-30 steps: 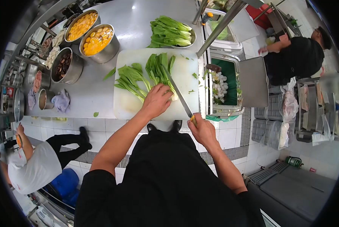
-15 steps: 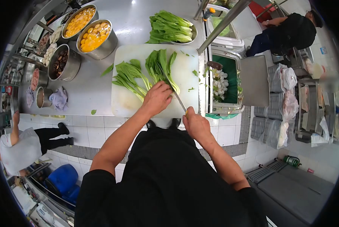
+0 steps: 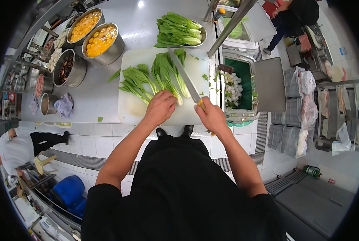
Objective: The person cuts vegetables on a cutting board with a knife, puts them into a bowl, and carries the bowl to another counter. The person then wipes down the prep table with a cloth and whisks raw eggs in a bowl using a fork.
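Head view: co-worker (image 3: 303, 14), upper right, head cut off; knife (image 3: 185, 76), handle mostly hidden by the right hand (image 3: 210, 115) that grasps it, blade slanting forward over leafy greens (image 3: 162, 72) on the cutting board (image 3: 133, 110); left hand (image 3: 161, 107), palm down, fingers bent at stem ends, grip unclear.

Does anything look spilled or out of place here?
Slightly untidy: a stray leaf lies near the front edge of the counter, away from the greens, and scraps dot the board. Nothing looks damaged.

A metal counter (image 3: 83, 96) with a white cutting board (image 3: 137, 110), steel pots (image 3: 107, 54) and apparently a cloth (image 3: 64, 105).
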Available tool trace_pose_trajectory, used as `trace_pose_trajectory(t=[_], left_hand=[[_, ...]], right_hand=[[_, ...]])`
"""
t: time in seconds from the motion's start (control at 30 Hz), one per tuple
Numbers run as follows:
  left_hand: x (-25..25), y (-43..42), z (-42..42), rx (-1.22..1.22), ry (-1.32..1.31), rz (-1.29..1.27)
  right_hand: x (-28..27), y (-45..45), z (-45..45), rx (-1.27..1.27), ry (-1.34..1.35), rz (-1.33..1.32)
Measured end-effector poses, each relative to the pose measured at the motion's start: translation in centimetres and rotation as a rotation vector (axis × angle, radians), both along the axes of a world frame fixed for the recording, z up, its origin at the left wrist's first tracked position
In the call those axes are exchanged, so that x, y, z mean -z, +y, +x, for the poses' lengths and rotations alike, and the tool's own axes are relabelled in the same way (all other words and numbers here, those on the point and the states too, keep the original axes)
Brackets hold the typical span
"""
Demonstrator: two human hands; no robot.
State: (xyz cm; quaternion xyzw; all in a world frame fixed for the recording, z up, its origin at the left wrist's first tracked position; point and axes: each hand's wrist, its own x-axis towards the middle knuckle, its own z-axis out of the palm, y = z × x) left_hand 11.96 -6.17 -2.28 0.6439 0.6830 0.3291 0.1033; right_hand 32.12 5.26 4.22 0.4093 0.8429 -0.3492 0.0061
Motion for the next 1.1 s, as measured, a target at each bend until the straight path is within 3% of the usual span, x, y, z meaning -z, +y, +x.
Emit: trace_pose_trajectory(t=[0.17,0.33,0.5,0.87,1.1], left_hand=[[-0.3,2.4,0.1,-0.017,0.021,0.092],[-0.1,5.3,-0.8,0.013,0.027,0.058],[0.6,6.2,-0.5,0.117,0.067,-0.008],[1.1,6.2,-0.3,0.092,0.018,-0.022],[1.0,6.2,0.0,0.077,0.026,-0.021]], right_hand=[[-0.9,-1.7,3.9,0.173,-0.001,-0.029],[0.9,-2.8,5.3,0.154,-0.017,0.045],[2.0,-2.8,3.4,0.103,-0.010,0.072],[1.3,-2.0,1.8,-0.004,-0.081,0.092],[5.3,1.6,-4.0,-0.005,-0.098,0.092]])
